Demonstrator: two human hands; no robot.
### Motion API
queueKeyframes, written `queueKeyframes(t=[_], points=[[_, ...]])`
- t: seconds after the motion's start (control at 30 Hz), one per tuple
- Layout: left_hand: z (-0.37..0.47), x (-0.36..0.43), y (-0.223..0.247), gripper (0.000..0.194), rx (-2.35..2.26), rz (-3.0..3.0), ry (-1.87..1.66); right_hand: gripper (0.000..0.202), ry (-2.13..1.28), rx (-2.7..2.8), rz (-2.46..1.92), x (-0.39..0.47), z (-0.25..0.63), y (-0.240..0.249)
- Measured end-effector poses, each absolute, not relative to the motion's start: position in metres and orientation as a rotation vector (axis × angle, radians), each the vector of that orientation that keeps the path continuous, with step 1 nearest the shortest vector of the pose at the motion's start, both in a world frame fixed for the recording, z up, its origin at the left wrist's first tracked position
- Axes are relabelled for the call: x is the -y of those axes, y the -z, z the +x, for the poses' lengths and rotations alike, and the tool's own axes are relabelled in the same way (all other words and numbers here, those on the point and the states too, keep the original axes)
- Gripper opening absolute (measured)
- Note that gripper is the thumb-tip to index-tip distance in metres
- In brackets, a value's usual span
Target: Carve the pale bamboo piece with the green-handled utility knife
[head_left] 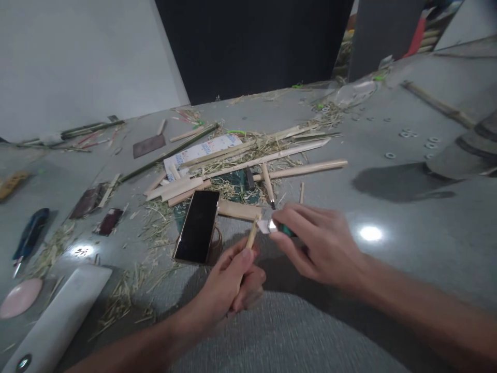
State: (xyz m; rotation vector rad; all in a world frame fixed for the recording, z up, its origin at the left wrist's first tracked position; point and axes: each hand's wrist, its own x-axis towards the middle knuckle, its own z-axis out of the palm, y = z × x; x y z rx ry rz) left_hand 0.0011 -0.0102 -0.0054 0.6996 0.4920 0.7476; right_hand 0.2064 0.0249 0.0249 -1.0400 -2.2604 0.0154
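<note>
Head view. The left hand (233,285) is closed in a fist around a thin, pale bamboo stick (252,237); the stick rises at a slight tilt from between thumb and fingers, its upper end bare and light tan. The right hand (318,243) is closed on a small knife (278,228) with a teal handle, its bright blade meeting the stick's tip. Both are low over the grey table (388,207), just right of a dark phone (197,226) lying face up. Beyond lie split bamboo strips (272,158) and scattered shavings (120,300). A blue cutter (29,235) lies far left.
</note>
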Motion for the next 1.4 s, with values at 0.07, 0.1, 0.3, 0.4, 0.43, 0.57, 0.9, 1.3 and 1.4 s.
queueKeyframes(t=[0.07, 0.1, 0.3, 0.4, 0.43, 0.57, 0.9, 1.3, 1.4], points=[[0.002, 0.01, 0.005, 0.031, -0.508, 0.717, -0.737, 0.017, -0.014, 2.289, -1.015, -0.023, 0.204, -0.024], [0.002, 0.01, 0.004, 0.032, -0.518, 0.724, -0.733, 0.019, -0.014, 2.303, -1.012, -0.023, 0.203, -0.024], [0.004, 0.011, 0.0, 0.034, -0.626, 0.749, -0.7, 0.021, 0.066, 2.326, -1.032, -0.024, 0.204, -0.024], [0.004, 0.01, -0.001, 0.035, -0.606, 0.755, -0.684, 0.019, 0.216, 2.34, -1.036, -0.026, 0.209, -0.027], [0.004, 0.009, -0.002, 0.035, -0.596, 0.752, -0.677, 0.019, 0.266, 2.342, -1.043, -0.027, 0.211, -0.027], [0.004, 0.007, -0.005, 0.032, -0.566, 0.753, -0.687, 0.018, 0.36, 2.33, -1.072, -0.028, 0.214, -0.029], [0.0, 0.004, -0.011, 0.036, -0.558, 0.624, -0.572, 0.019, 0.362, 2.301, -1.089, -0.029, 0.214, -0.03], [0.002, 0.001, -0.011, 0.032, -0.623, 0.771, -0.685, 0.016, 0.356, 2.283, -1.028, -0.029, 0.216, -0.03], [0.002, 0.0, -0.011, 0.029, -0.605, 0.79, -0.689, 0.015, 0.354, 2.285, -1.016, -0.027, 0.213, -0.031]])
